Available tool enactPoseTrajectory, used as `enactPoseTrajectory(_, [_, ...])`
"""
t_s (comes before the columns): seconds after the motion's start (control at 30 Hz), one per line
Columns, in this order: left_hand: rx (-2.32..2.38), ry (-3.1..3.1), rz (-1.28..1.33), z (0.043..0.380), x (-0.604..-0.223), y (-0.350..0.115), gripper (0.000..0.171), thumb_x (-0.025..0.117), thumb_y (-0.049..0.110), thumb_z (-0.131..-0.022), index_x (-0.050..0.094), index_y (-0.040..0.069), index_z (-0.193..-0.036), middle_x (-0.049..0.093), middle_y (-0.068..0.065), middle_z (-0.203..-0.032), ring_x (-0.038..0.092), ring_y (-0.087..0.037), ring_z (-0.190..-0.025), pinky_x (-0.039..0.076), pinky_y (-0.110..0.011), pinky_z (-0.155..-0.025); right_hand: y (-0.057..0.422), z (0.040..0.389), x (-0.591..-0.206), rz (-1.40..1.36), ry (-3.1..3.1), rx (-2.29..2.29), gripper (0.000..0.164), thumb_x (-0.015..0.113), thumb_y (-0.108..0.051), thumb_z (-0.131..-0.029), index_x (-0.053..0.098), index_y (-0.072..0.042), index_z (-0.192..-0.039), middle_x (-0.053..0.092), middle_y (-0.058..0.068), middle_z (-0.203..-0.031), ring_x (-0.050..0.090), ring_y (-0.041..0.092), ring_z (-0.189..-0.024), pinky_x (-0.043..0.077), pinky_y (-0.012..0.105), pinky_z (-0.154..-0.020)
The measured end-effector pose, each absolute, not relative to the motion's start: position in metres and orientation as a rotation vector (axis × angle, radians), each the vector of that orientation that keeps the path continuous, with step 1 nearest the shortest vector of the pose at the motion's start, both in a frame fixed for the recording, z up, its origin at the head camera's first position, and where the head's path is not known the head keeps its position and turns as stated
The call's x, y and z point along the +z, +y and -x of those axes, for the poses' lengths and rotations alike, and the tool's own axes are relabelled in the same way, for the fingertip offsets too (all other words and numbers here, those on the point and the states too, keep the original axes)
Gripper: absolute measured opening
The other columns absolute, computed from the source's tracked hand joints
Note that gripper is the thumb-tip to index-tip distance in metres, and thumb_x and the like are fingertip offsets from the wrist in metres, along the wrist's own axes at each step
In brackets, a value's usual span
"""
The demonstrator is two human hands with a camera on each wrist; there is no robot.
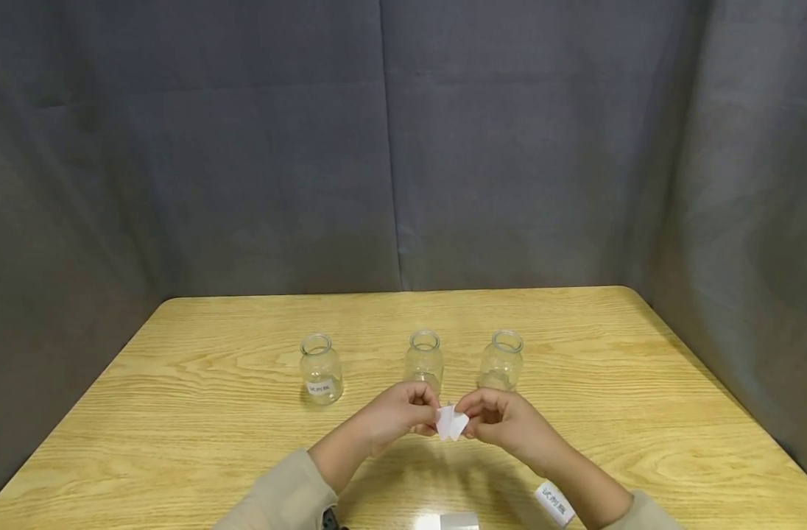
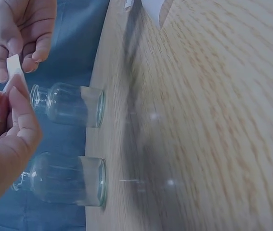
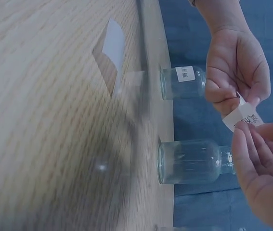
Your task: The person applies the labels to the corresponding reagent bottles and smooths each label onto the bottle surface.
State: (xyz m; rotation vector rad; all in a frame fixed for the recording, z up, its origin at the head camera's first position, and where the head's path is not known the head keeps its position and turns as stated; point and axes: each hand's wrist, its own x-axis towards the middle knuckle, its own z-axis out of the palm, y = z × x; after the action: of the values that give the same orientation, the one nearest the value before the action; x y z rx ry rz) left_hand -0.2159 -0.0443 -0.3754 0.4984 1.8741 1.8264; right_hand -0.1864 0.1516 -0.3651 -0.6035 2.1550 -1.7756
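White paper with black writing [image 1: 554,503] lies on the wooden worktop [image 1: 198,442], near the right arm. Farther off, the left hand [image 1: 403,412] and right hand [image 1: 504,421] both pinch a small white slip [image 1: 452,425] in the air between them. Behind stand 3 clear glass jars [image 1: 320,361]; the leftmost jar wears a label [image 1: 320,387]. Grey cloth [image 1: 277,162] hangs at the back.
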Motion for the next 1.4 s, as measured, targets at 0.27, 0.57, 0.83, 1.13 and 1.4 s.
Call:
enactPoseTrajectory(0.27, [1.797, 1.837, -0.447, 0.214, -0.376, -0.046, 0.008, 0.051, -0.003, -0.078, 0.046, 0.002, -0.076, 0.049, -0.005, -0.072, 0.051, -0.015, -0.068, 0.044, -0.025, -0.064, 0.149, 0.188, -0.368, 0.626, 2.243, -1.742, 0.016, 0.058, -0.008, -0.081, 0.058, 0.004, -0.092, 0.056, 0.013, -0.094, 0.054, 0.021, -0.085, 0.045, 0.031, -0.074])
enactPoseTrajectory(0.57, [1.786, 1.831, -0.418, 0.215, -0.376, -0.05, 0.015, 0.054, -0.004, -0.075, 0.047, -0.002, -0.088, 0.049, -0.005, -0.074, 0.049, -0.015, -0.068, 0.041, -0.023, -0.062, 0.147, 0.186, -0.366, 0.64, 2.267, -1.791, 0.011, 0.057, -0.006, -0.081, 0.056, 0.003, -0.087, 0.053, 0.017, -0.103, 0.05, 0.029, -0.097, 0.044, 0.036, -0.078])
enactPoseTrajectory(0.83, [1.751, 1.813, -0.465, 0.214, -0.378, -0.056, 0.017, 0.056, -0.002, -0.075, 0.049, -0.004, -0.091, 0.049, -0.006, -0.075, 0.048, -0.014, -0.068, 0.04, -0.023, -0.063, 0.145, 0.187, -0.369, 0.666, 2.208, -1.802, 0.015, 0.057, -0.009, -0.082, 0.053, 0.004, -0.087, 0.051, 0.022, -0.104, 0.05, 0.029, -0.097, 0.041, 0.039, -0.082])
enactPoseTrajectory(1.13, [1.745, 1.839, -0.444, 0.212, -0.382, -0.06, 0.016, 0.057, -0.003, -0.076, 0.05, -0.004, -0.09, 0.049, -0.005, -0.074, 0.048, -0.013, -0.067, 0.042, -0.024, -0.063, 0.147, 0.186, -0.371, 0.655, 2.175, -1.818, 0.021, 0.057, -0.011, -0.082, 0.051, 0.006, -0.091, 0.052, 0.021, -0.1, 0.052, 0.027, -0.092, 0.043, 0.033, -0.081])
enactPoseTrajectory(1.4, [1.735, 1.872, -0.434, 0.211, -0.384, -0.064, 0.014, 0.057, -0.005, -0.075, 0.051, -0.005, -0.087, 0.049, -0.005, -0.073, 0.047, -0.013, -0.066, 0.044, -0.025, -0.063, 0.148, 0.186, -0.371, 0.622, 2.168, -1.832, 0.02, 0.057, -0.01, -0.081, 0.05, 0.007, -0.09, 0.053, 0.01, -0.086, 0.052, 0.023, -0.081, 0.044, 0.037, -0.075])
